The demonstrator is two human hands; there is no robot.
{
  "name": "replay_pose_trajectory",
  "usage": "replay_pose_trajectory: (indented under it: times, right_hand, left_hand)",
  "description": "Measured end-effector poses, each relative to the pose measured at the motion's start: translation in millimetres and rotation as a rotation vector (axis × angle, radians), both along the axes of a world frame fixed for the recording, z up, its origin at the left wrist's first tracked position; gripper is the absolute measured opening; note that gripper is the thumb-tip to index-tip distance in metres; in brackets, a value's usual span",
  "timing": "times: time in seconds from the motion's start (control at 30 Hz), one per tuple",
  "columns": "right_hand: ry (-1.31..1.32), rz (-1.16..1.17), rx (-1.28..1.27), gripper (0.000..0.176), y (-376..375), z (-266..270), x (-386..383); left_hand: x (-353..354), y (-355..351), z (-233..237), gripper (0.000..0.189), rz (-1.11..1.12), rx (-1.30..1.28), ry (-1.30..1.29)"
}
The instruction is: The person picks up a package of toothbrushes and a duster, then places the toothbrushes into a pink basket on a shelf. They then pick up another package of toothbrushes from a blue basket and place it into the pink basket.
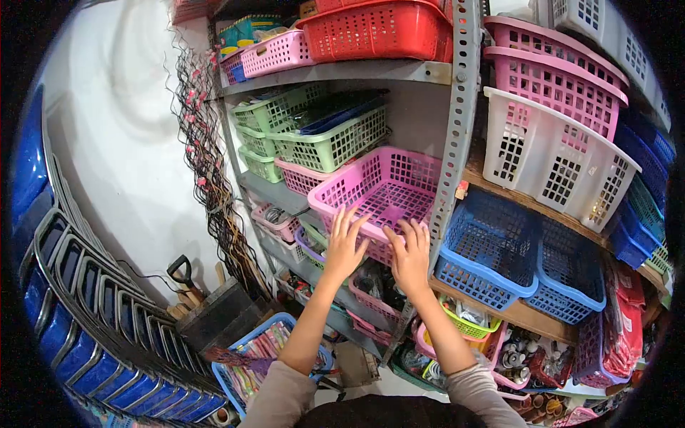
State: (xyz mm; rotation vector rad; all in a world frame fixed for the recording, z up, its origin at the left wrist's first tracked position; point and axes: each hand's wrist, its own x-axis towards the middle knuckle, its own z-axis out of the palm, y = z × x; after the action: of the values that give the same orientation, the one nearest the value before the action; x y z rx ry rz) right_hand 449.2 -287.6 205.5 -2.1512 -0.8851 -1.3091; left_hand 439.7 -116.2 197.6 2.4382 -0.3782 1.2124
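Observation:
An empty-looking pink plastic basket (408, 162) with grid-like holes sits on the middle shelf, its front jutting past the shelf edge. My left hand (347, 246) rests against its front wall, fingers spread and fingertips at the rim. Beside it, my right hand (410, 257) touches the same rim nearer the shelf post, with its fingers apart and slightly bent. Neither hand wraps round the basket. Left of it stand stacked light green baskets (325, 148), one holding dark flat items. A further pink basket (303, 178) lies beneath them.
A perforated metal post (460, 93) rises right of the basket. Red baskets (374, 32) fill the shelf above. To the right are blue baskets (485, 242) and a white basket (556, 153). Stacked blue chairs (107, 335) stand left, with a blue-rimmed basket (221, 374) of packets below.

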Motion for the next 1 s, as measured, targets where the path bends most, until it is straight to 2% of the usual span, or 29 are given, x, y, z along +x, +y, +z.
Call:
replay_pose_trajectory:
  times: [0.13, 0.27, 0.33, 0.57, 0.67, 0.8, 0.87, 0.9, 1.0]
  right_hand:
    - [0.138, -0.06, 0.081, 0.044, 9, -7, -18]
    - [0.123, 0.028, 0.129, 0.054, 18, -35, -30]
    - [0.08, 0.127, 0.129, 0.046, 22, -53, -33]
    - [0.372, 0.545, 0.205, 0.03, 76, -122, -56]
    - [0.575, 0.672, 0.084, 0.033, 105, -148, -75]
    - [0.671, 0.821, -0.126, 0.033, 142, -190, -97]
    - [0.736, 0.927, -0.392, 0.035, 159, -217, -107]
    - [0.869, 0.983, -0.436, 0.036, 164, -226, -116]
    - [1.011, 1.059, -0.521, 0.038, 177, -255, -140]
  left_hand:
    - [-8, -10, -2, 0.057, -0.043, -0.108, 0.015]
    - [-32, -20, -22, 0.058, -0.127, -0.147, 0.104]
    - [-48, -23, -31, 0.058, -0.133, -0.138, 0.113]
    - [-92, 6, -111, 0.051, 0.024, -0.367, 0.107]
    - [-130, 27, -131, 0.049, 0.17, -0.456, 0.19]
    - [-177, 59, -174, 0.053, 0.347, -0.516, 0.265]
    - [-201, 69, -204, 0.055, 0.441, -0.609, 0.319]
    - [-216, 74, -216, 0.054, 0.476, -0.621, 0.327]
    - [-253, 82, -258, 0.053, 0.584, -0.68, 0.325]
